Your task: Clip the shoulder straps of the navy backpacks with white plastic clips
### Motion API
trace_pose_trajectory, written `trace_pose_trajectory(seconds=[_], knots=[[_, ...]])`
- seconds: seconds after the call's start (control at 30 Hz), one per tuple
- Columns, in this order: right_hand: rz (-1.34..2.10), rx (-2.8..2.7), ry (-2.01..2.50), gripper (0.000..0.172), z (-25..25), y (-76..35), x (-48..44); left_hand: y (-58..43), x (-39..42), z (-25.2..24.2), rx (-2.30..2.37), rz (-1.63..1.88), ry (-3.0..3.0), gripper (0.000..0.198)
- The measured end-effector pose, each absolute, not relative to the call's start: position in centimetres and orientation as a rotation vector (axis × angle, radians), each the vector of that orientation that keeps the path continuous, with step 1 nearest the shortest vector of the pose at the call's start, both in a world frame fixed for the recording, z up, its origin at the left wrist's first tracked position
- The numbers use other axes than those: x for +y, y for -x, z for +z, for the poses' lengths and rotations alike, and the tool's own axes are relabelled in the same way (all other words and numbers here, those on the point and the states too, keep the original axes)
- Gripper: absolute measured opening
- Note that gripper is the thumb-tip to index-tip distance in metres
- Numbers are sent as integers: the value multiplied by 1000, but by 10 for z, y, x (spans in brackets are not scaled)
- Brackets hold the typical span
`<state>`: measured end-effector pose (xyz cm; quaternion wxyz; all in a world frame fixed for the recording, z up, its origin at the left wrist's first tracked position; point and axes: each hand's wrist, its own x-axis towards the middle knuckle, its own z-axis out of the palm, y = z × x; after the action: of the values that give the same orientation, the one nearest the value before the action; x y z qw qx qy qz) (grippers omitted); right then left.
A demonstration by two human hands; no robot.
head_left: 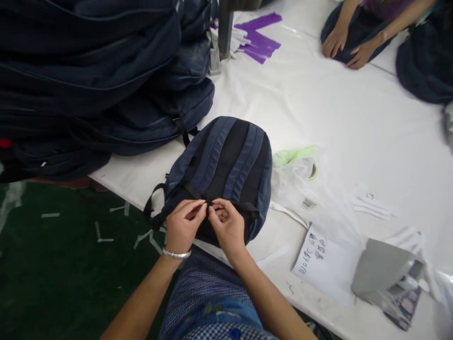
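A dark blue and black backpack (pixel 241 141) lies on the white table with two padded bands along its upturned side. Over its near end, my left hand (pixel 184 224) is closed, thumb and fingertips pinching a small dark part of a black strap. My right hand (pixel 228 226) pinches the same black strap (pixel 247 206) just beside it, its fingers curled in. The fingertips of both hands almost meet, and they hide most of what lies between them. Another black strap (pixel 147 204) loops off the backpack's left edge.
Dark bags (pixel 106 104) are piled high at the left. Right of the backpack are clear plastic (pixel 293 184), a handwritten paper sheet (pixel 311 264) and a grey object (pixel 382 267). Purple strips (pixel 260 40) lie at the back. Across the table, another person's hands (pixel 336 40) rest on a dark bag.
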<state>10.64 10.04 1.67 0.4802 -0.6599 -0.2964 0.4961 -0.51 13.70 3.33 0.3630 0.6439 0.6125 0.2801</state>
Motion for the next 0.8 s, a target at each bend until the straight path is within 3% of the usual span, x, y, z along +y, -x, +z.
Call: trace_pose_trajectory(seconds=[0.17,0.33,0.57,0.8], knots=[[1041,-843,1771,11,14,-102,104,12,142,17,1565,673,-1530,20],[1145,-903,1763,11,13,-103,110,19,145,9,1589,626,-1428,21],[1175,-841,1751,15,15,-102,110,18,145,21,1562,641,-1515,22],[1129,-895,1856,9,20,-105,111,15,140,27,1567,644,-1648,18]])
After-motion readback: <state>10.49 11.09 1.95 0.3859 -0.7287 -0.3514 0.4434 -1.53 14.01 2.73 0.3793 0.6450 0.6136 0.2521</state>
